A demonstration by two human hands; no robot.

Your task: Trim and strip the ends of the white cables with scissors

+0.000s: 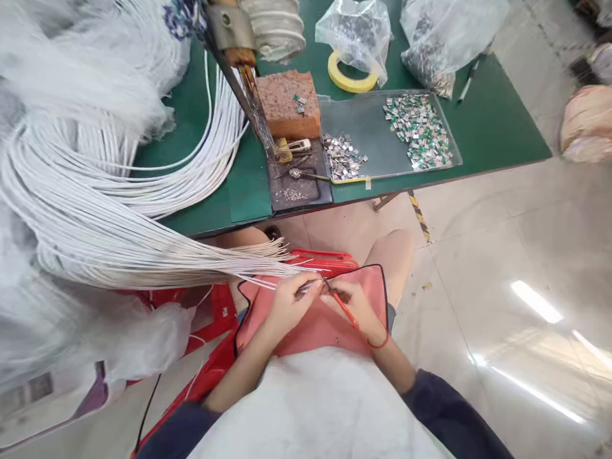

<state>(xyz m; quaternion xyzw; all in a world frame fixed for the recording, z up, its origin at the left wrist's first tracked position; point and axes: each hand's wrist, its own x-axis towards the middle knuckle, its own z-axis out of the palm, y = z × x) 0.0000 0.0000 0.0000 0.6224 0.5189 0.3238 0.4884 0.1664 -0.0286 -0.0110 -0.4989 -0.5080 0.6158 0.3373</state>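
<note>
White cables (191, 260) | left fingers (299, 280) pinching ends | right fingers (351, 291) gripping red tool (345, 310) | pose: converging

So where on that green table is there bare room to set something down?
On the green table, right of the clear tray and pen, out to the corner; also the tray's middle, between its left pile and right pile of small parts. It is crowded at left under the white cables, and around the brick.

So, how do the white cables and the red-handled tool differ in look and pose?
The white cables form a big bundle; the red-handled tool is single. The cables are long, curving in from the left; the tool is short and slants in the right hand. Both have ends near the left hand.
</note>
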